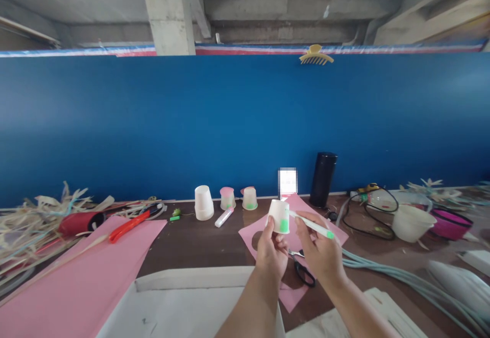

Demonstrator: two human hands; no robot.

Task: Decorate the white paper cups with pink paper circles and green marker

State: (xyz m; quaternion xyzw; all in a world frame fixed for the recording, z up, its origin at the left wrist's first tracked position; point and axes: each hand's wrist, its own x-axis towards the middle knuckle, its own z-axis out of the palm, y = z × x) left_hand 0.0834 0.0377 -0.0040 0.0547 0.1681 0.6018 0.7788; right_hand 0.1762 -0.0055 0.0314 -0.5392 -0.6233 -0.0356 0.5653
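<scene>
My left hand [271,250] grips a white paper cup [276,214], held upside down, with a bright green patch on its side. In my right hand [320,248] is a white marker with a green end [314,226], its tip at or close to the cup's wall. Below my hands, black-handled scissors [304,274] lie on a cut sheet of pink paper [252,236]. Behind to the left stand two upturned cups, a pink-topped cup [227,200] and a second green-marked cup [250,199]. A glue stick [224,217] lies before them, and a green marker cap [175,218] farther left.
Stacked white cups [204,203] stand left of the marked ones. A black cylinder [323,179] rises at the back. Pink sheets [84,271], a red-handled tool [129,226] and stripped fibres fill the left. A white tray [191,279] sits in front; cords [398,271] and a white bowl [412,224] are right.
</scene>
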